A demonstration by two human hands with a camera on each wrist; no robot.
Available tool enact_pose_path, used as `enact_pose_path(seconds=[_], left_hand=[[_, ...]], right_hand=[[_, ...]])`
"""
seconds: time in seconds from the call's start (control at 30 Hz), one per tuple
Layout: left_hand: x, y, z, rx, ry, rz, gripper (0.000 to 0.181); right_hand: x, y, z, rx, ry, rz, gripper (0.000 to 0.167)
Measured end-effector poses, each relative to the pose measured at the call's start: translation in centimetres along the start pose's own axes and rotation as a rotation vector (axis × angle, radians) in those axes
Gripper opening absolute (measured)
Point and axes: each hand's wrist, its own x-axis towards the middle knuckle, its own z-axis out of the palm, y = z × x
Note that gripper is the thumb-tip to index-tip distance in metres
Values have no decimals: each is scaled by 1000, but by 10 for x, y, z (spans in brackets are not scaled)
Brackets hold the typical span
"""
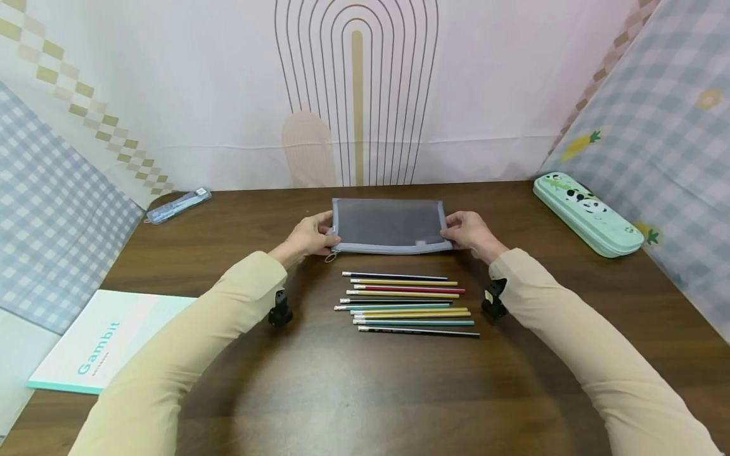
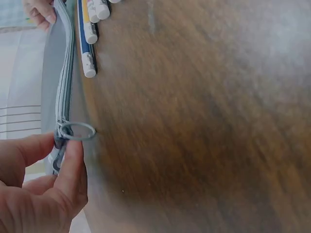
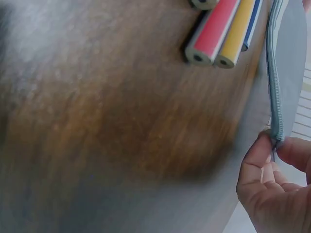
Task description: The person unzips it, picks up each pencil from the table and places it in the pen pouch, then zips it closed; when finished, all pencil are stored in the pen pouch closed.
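A grey mesh zipper pouch with a pale blue zipper edge is held between both hands, past the row of pencils. At its left end my left hand pinches the corner between thumb and fingers, close to the zipper's ring pull. My right hand pinches the opposite end of the zipper edge. On the near side lie several pencils in yellow, red, teal and dark colours, roughly parallel, their white eraser ends to the left. Whether anything lies inside the pouch cannot be made out.
A white and teal notebook lies at the left, partly under the left sleeve. A pale blue slim packet sits at the back left. A mint green panda pencil case stands at the back right, beside the checked cloth.
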Motion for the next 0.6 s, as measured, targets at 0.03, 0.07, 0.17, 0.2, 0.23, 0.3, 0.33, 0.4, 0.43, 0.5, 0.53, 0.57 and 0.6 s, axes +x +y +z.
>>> enact_pose_path(seconds=[0.03,0.07,0.17,0.2,0.23,0.3,0.33,0.4,0.43,0.5,0.53,0.57,0.6], left_hand=[[0,0,1,-34,-10,-13,71],[0,0,1,-61,-18,-21,71],[1,-2,3,-131,-38,-33,72],[1,-2,4,-150,-41,-37,73],[2,-2,5,-170,-44,-40,73],[2,-1,6,-207,-50,-51,72],[2,0,6,-229,-53,-59,72],[1,1,7,-268,-57,-81,72],[1,1,7,-286,-58,-91,72],[1,2,8,-323,-58,-110,73],[1,2,9,-334,-58,-114,73],[0,3,9,-348,-55,-119,73],[0,4,9,-361,-53,-122,73]], right_hand=[[0,1,0,4,-2,3,45],[0,1,-1,7,-3,2,45],[1,3,-2,11,0,2,44],[1,3,-2,9,2,0,44],[0,3,-2,4,6,-4,43],[-1,3,-3,-10,25,-16,42],[-2,3,-3,-35,45,-35,41],[-4,2,-3,-104,113,-95,39],[-4,2,-2,-138,153,-134,38],[-6,-1,2,-197,246,-235,36],[-6,-4,5,-221,289,-290,34],[-8,-8,9,-231,318,-344,32],[-9,-12,14,-226,328,-393,29]])
